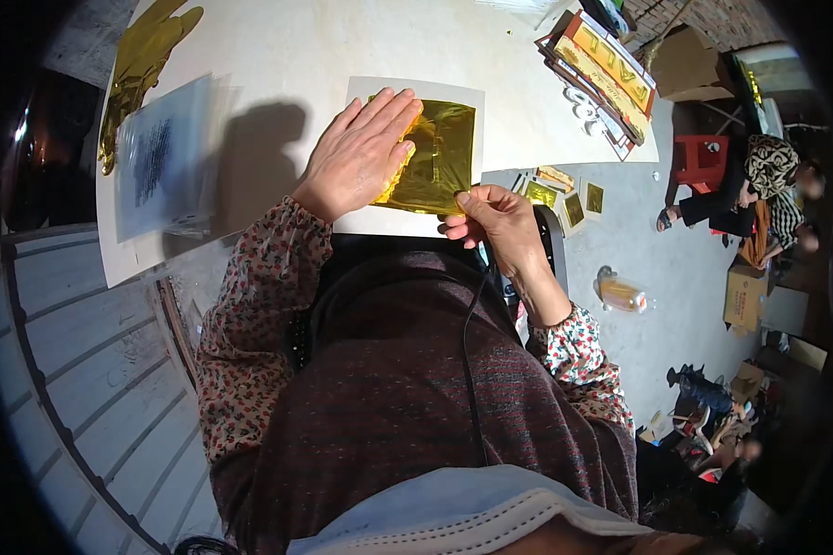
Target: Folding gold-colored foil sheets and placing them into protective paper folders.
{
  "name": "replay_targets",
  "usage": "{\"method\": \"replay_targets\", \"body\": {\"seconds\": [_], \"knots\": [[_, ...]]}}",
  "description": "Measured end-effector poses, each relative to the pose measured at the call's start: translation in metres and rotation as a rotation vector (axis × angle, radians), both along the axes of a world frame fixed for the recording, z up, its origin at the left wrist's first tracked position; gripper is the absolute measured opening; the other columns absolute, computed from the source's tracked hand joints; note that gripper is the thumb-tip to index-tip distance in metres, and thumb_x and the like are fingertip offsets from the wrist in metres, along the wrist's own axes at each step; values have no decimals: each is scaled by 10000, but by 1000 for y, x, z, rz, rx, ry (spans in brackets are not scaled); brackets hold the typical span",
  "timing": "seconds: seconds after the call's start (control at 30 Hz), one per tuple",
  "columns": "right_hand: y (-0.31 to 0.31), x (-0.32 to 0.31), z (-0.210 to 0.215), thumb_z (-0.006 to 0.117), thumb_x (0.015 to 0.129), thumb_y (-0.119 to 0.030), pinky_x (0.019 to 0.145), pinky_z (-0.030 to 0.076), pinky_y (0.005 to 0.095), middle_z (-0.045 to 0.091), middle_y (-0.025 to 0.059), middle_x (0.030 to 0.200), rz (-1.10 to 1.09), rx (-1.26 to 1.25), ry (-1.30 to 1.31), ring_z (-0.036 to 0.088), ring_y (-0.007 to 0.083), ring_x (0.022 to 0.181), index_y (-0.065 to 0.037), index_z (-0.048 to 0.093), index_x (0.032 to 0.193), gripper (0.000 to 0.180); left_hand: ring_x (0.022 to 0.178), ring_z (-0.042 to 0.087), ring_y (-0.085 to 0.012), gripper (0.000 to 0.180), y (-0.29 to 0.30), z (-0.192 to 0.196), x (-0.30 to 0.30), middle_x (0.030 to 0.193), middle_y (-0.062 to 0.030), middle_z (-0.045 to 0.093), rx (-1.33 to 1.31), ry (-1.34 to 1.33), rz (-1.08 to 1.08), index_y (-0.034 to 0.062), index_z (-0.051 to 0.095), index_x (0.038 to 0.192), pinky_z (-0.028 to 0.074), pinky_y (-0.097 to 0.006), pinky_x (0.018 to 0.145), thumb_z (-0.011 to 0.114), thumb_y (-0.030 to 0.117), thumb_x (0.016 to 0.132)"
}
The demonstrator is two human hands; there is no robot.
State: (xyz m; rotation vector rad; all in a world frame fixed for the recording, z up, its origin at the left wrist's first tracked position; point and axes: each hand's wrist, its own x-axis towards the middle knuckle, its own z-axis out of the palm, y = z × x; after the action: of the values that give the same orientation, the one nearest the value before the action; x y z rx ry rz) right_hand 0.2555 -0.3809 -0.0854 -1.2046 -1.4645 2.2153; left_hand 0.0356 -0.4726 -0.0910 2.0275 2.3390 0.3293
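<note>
— What is the left hand (pixel 363 153) up to, from where you stand?
— It lies flat, palm down, fingers stretched and close together over the left part of a gold foil sheet (pixel 446 153); its grip is released, nothing clasped in it; a crinkled, brighter yellow edge (pixel 398 173) shows beside the thumb.
— And the right hand (pixel 502 222)?
— That grip is pinched on the foil's near right corner, thumb on top; the other fingers curl just past the edge.
— So where does the foil sit?
— At the near side of the pale counter (pixel 278 55), over a light grey sheet (pixel 361 87) that peeps out along the far and right sides; what lies under the left palm, I cannot tell.
— Anything around it?
— Clear plastic sleeves (pixel 162 166) are stacked to the left, with loose gold foil (pixel 143 55) beyond them; at the far right there is a pile of printed boards (pixel 611 79), white cut-out pieces (pixel 583 109) just beside it.
— And lower down?
— A bottle (pixel 623 296) lies on the grey floor (pixel 611 351); well off to the right stands a red stool (pixel 699 157), with two people (pixel 770 166) near it.
</note>
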Motion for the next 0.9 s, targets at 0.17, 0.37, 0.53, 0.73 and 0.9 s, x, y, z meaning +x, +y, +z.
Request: {"method": "replay_targets", "body": {"seconds": [0.17, 0.37, 0.53, 0.73, 0.9], "knots": [[4, -1, 0, 653, 968, -170, 539, 534, 247, 715, 111, 828, 8, -19, 17, 714, 171, 688, 14, 648, 963, 185, 1484, 244, -235, 535, 0, 1, 0, 1607, -58, 281, 6, -4, -6, 127, 287, 1549, 188, -435, 1211, 360, 318, 1055], [9, 0, -3, 657, 962, -150, 546, 560, 261, 705, 102, 835, 50, -27, 24, 727, 197, 721, 35, 651, 994, 188, 1484, 245, -237, 531, -1, 1, 1, 1607, -55, 281, 6, -4, -5, 128, 288, 1548, 192, -437, 1209, 367, 306, 1054], [9, -2, -2, 635, 979, -196, 560, 580, 267, 719, 128, 863, 78, -57, -4, 735, 213, 735, 52, 656, 1013, 252, 1466, 281, -216, 524, -2, -2, 1, 1571, -42, 352, 78, 24, -3, 103, 362, 1508, 207, -424, 1208, 379, 352, 1047], [16, 8, 6, 559, 1021, -317, 541, 558, 259, 733, 137, 848, 160, -32, -42, 715, 181, 661, 24, 671, 1027, 358, 1464, 285, -221, 521, -1, -3, 0, 1570, -50, 353, 78, 32, -16, 94, 365, 1507, 215, -427, 1202, 380, 339, 1047], [16, 8, 4, 567, 1019, -301, 520, 536, 238, 722, 106, 802, 194, 33, -72, 693, 151, 611, 6, 664, 961, 327, 1462, 290, -227, 520, 0, -1, 0, 1571, -59, 351, 74, 32, -8, 86, 371, 1501, 218, -429, 1200, 386, 333, 1044]]}}
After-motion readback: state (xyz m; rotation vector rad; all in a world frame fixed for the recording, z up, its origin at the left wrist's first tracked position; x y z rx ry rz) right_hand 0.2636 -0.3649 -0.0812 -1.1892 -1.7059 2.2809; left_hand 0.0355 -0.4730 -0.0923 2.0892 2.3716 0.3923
